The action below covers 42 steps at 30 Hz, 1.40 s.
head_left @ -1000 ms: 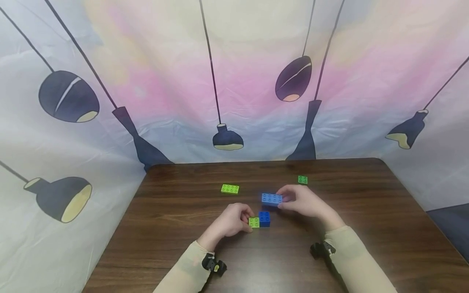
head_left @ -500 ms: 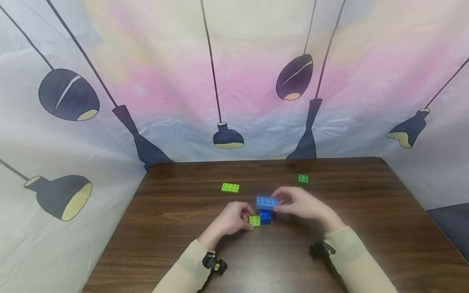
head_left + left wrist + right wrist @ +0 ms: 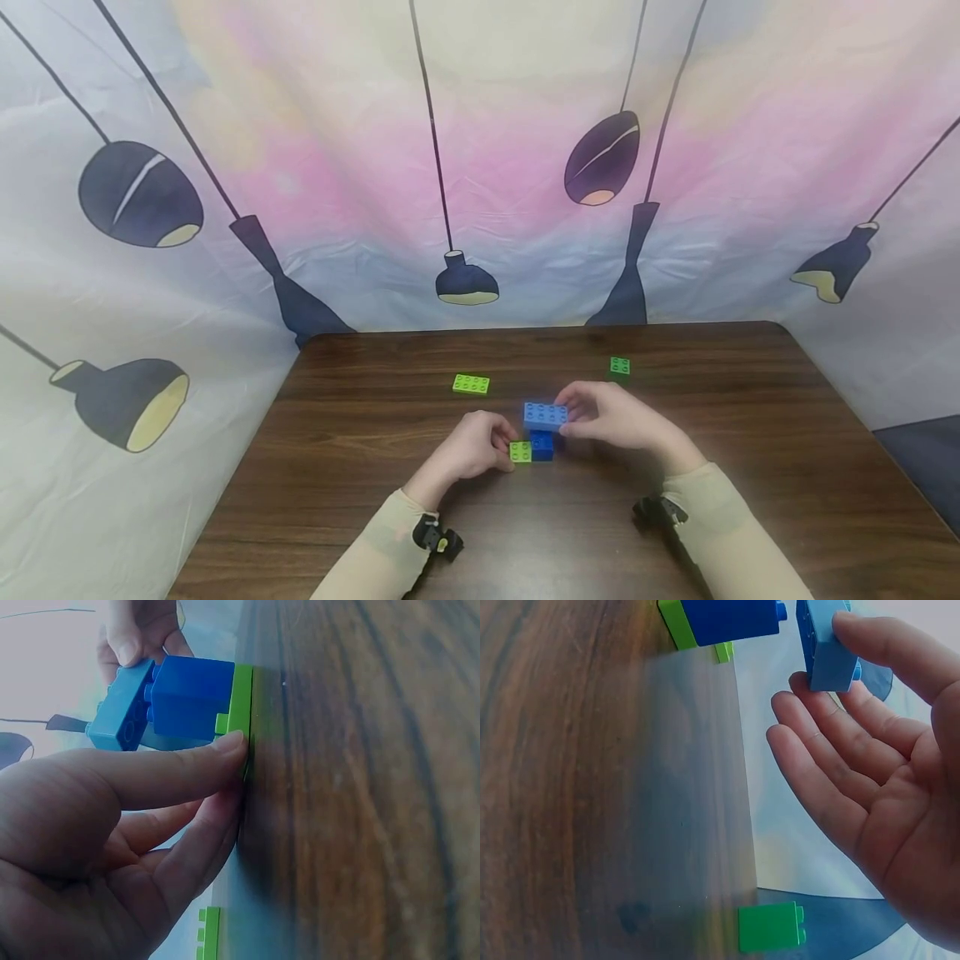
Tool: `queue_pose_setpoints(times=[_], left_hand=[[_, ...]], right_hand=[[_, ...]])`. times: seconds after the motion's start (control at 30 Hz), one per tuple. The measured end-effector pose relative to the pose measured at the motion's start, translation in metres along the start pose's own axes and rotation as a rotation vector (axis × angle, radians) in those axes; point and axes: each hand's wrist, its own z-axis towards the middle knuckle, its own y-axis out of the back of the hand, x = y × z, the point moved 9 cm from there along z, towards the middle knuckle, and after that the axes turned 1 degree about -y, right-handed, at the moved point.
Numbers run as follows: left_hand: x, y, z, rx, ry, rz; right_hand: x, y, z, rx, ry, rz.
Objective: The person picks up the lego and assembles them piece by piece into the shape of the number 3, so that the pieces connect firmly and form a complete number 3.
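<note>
My left hand (image 3: 474,448) pinches the end of a thin lime green toy brick (image 3: 520,452) that lies flat on the table. A taller dark blue brick (image 3: 191,696) stands on the lime piece's other end, studs up. My right hand (image 3: 611,417) holds a longer light blue brick (image 3: 545,415) by its right end, between thumb and fingertips. In the right wrist view the light blue brick (image 3: 829,652) hangs a small gap above the dark blue brick (image 3: 731,618). From the head, it hides the back of the dark blue brick.
A long lime green brick (image 3: 471,384) lies behind my left hand. Farther back on the right stands a small green brick (image 3: 619,367). The dark wooden table (image 3: 360,517) reaches back to a hanging cloth (image 3: 337,167) printed with lamps.
My right hand has brought the light blue brick left and toward me, from behind the dark blue brick to over it. In the last half second, both hands have hardly moved.
</note>
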Motion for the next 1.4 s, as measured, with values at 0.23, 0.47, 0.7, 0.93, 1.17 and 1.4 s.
queue_pose_setpoints(times=[0.23,0.47,0.7,0.93,1.17,1.4], left_hand=[[-0.002,-0.001,0.0,-0.015,-0.015,0.0],[-0.004,0.0,0.001,-0.03,-0.032,0.003],[-0.003,0.001,0.001,-0.034,-0.024,-0.009],[-0.003,0.002,0.001,-0.036,-0.017,-0.019],[-0.004,0.003,0.0,-0.04,-0.013,-0.013],[-0.003,0.002,0.0,-0.038,-0.008,-0.014]], right_hand=[[0.006,-0.006,0.001,0.023,0.032,-0.018],[0.008,-0.013,0.002,0.046,0.054,-0.022],[0.01,-0.016,0.004,0.053,0.059,-0.035],[0.012,-0.017,0.004,0.052,0.055,-0.041],[0.014,-0.018,0.003,0.057,0.063,-0.03],[0.015,-0.017,0.002,0.052,0.056,-0.029]])
